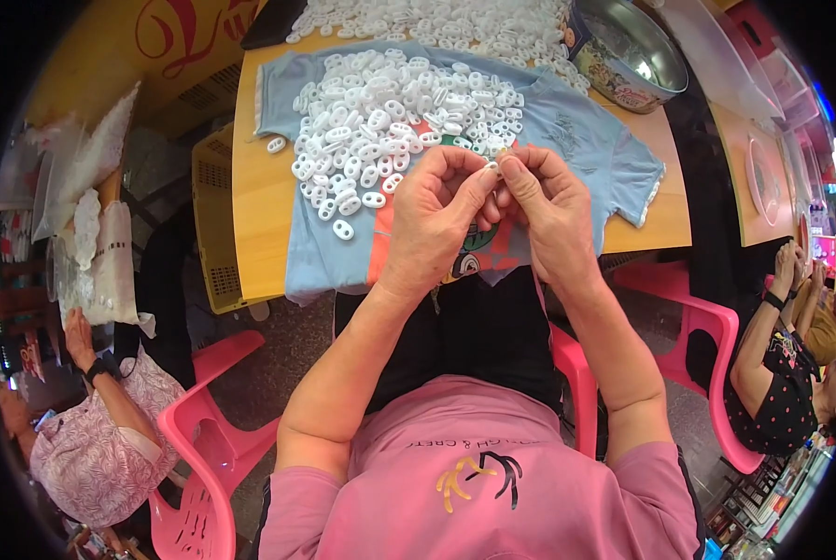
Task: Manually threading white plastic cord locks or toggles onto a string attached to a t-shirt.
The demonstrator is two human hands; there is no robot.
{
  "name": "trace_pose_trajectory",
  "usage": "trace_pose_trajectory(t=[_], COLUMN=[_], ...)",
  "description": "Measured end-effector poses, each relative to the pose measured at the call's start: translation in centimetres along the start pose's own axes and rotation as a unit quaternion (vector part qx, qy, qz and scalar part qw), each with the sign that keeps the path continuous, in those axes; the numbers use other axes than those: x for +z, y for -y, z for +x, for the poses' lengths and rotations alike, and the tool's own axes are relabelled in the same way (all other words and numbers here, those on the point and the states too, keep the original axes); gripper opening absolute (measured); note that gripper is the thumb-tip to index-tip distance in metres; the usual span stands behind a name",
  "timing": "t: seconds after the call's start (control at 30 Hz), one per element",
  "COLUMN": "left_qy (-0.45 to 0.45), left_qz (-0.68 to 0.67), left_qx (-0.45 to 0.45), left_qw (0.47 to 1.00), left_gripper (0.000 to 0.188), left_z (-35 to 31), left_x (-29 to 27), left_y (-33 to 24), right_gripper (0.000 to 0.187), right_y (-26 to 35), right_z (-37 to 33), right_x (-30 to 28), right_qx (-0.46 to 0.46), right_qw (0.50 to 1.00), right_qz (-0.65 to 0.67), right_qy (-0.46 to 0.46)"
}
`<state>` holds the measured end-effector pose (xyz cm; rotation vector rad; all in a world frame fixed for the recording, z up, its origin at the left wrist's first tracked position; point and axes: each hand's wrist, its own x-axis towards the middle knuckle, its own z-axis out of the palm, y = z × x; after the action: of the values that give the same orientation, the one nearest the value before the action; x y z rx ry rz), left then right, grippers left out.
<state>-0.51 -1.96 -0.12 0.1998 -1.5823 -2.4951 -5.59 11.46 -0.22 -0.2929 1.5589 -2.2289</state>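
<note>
Head view, left hand [441, 213] and right hand [556, 213] together, each grip narrow, pinching mostly hidden white piece [493, 167], over shirt [323, 254], toward surface's [255, 210] near edge, pile [376, 107] beyond, bowl [637, 94] by far right corner

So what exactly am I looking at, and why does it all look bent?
There's no machine at work here, just a person's two bare hands. The single picture comes from a wide fisheye camera worn on that person's head, looking down; the lens curves straight edges toward the rim. The left hand and right hand meet at the fingertips, pinching what looks like a small white piece, mostly hidden by the fingers. Beneath them, a light blue T-shirt lies on a wooden table, bearing a heap of white oval pieces with two holes each. Beyond are more white pieces and a round metal tin.
</note>
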Motion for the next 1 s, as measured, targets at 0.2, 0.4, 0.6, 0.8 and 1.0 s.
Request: trace_pose_trajectory(t=[0.2, 0.4, 0.6, 0.8, 1.0], left_qy=[0.026, 0.029, 0.03, 0.038, 0.049], left_qz=[-0.031, -0.034, -0.034, -0.033, -0.01], left_qx=[-0.012, -0.019, -0.019, -0.027, -0.021], left_qw=[0.999, 0.999, 0.999, 0.998, 0.999], left_gripper=[0.014, 0.015, 0.014, 0.012, 0.011], left_z=[0.0, 0.0, -0.1, -0.2, -0.2], left_x=[-0.4, -0.3, -0.3, -0.5, -0.6], left_y=[0.3, 0.1, 0.2, 0.2, 0.1], right_gripper=[0.024, 0.021, 0.012, 0.006, 0.008], right_y=[2.4, 3.8, 4.7, 4.4, 4.0], right_z=[-0.2, 0.5, 1.8, 2.3, 2.4], right_x=[-1.0, -1.6, -2.0, -2.4, -2.2], right_qx=[-0.016, -0.117, -0.319, -0.321, -0.324], right_qw=[0.994, 0.933, 0.771, 0.768, 0.781], right_qz=[-0.099, -0.331, -0.532, -0.521, -0.497], right_qy=[0.042, 0.077, 0.144, 0.191, 0.195])
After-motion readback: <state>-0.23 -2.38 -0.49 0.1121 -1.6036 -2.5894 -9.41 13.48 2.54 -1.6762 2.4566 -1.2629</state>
